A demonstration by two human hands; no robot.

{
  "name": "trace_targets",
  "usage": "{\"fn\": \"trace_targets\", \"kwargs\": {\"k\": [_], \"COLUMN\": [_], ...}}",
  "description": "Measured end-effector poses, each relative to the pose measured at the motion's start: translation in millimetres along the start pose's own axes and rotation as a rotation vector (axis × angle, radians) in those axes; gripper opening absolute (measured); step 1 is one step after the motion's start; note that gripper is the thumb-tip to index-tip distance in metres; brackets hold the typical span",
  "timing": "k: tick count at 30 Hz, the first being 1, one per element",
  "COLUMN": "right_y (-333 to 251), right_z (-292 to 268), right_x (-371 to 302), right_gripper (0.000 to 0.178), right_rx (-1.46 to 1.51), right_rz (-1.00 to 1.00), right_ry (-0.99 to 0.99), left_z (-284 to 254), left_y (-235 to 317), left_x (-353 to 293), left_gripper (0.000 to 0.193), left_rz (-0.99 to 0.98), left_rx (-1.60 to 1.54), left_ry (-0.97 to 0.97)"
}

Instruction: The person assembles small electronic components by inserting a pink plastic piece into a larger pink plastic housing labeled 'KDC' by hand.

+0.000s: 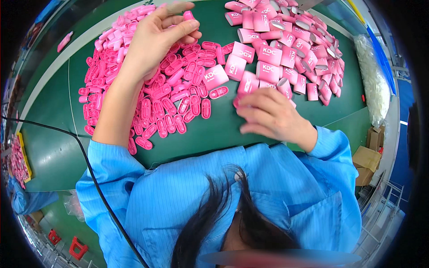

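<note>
My left hand is raised over the far side of the pink plastic parts, its thumb and fingers pinching a small glossy pink piece. Below and around it spreads a heap of oval pink plastic shells, many lying with their hollow side up. My right hand is blurred and low over the table, fingers bent, with a small pink piece at its fingertips. Just beyond it lie pink printed sleeves, flattened tubes with open ends. One sleeve rests against the shells.
More sleeves pile up at the far right of the green table. A clear plastic bag hangs at the right edge, above cardboard boxes. A black cable crosses on the left. Red stools stand on the floor.
</note>
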State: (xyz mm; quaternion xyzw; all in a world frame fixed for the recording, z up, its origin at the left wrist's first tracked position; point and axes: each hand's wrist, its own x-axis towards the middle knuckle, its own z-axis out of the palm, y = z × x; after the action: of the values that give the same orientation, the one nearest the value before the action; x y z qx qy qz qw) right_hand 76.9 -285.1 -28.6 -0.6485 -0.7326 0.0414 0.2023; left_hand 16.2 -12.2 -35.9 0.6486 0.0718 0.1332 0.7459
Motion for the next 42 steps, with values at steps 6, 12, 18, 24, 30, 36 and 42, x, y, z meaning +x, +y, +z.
{"fn": "trace_targets", "kwargs": {"k": [6, 12, 18, 24, 30, 36, 42], "right_y": [23, 20, 17, 51, 73, 81, 69], "right_z": [-1, 10, -3, -41, -14, -7, -7], "right_x": [59, 64, 68, 127, 127, 125, 126], "right_gripper": [0.032, 0.031, 0.032, 0.027, 0.026, 0.027, 0.025], "right_rx": [0.011, -0.155, 0.07, 0.83, 0.919, 1.12, 1.105], "right_rz": [0.061, 0.052, 0.246, 0.618, 0.513, 0.471, 0.42], "right_ry": [0.214, 0.184, 0.087, 0.068, 0.249, 0.242, 0.397], "left_z": [-12, -37, -12, -11, -2, 6, 9], "left_y": [4, -1, 10, 22, 20, 24, 28], "left_x": [-2, -3, -6, -12, -10, -13, -17], "left_gripper": [0.027, 0.074, 0.027, 0.028, 0.03, 0.03, 0.029], "left_rz": [0.011, -0.075, -0.021, -0.064, -0.047, -0.001, 0.116], "left_rx": [0.016, -0.1, -0.049, -0.055, -0.006, 0.12, 0.319], "left_ry": [0.097, -0.137, 0.066, 0.127, 0.156, 0.208, 0.248]}}
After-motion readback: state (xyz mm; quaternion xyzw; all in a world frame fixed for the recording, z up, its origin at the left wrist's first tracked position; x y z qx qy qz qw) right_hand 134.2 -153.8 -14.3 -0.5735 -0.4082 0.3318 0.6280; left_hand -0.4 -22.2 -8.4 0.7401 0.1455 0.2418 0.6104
